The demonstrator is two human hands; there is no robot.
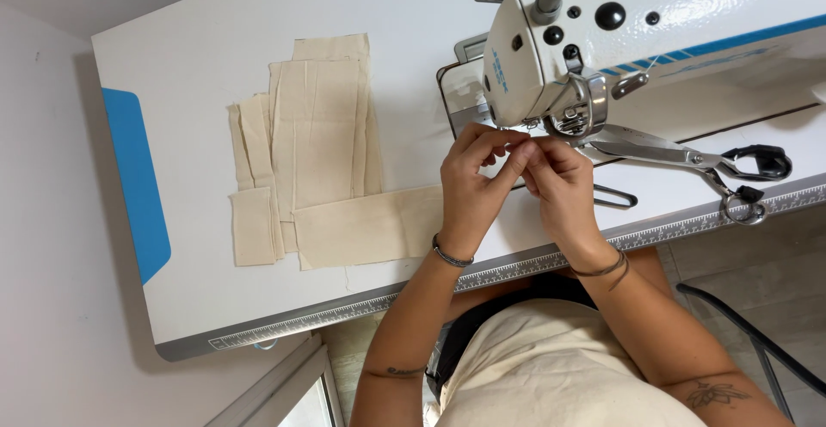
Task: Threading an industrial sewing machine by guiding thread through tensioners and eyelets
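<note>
My left hand (475, 182) and my right hand (559, 188) are raised together just below the head of a white sewing machine (551, 57), close to its needle and presser foot area (575, 119). The fingertips of both hands pinch together at one spot, probably on a thread too thin to see. A cream fabric strip (370, 225) lies flat on the white table (206, 66), its right end running under my left hand. Each wrist wears a bracelet.
A stack of cream fabric pieces (314, 135) lies left of the machine. Large metal scissors (688, 159) with black handles rest to the right, and a small thread snip (615, 196) lies beside my right hand. A ruler strip (516, 268) lines the table's near edge.
</note>
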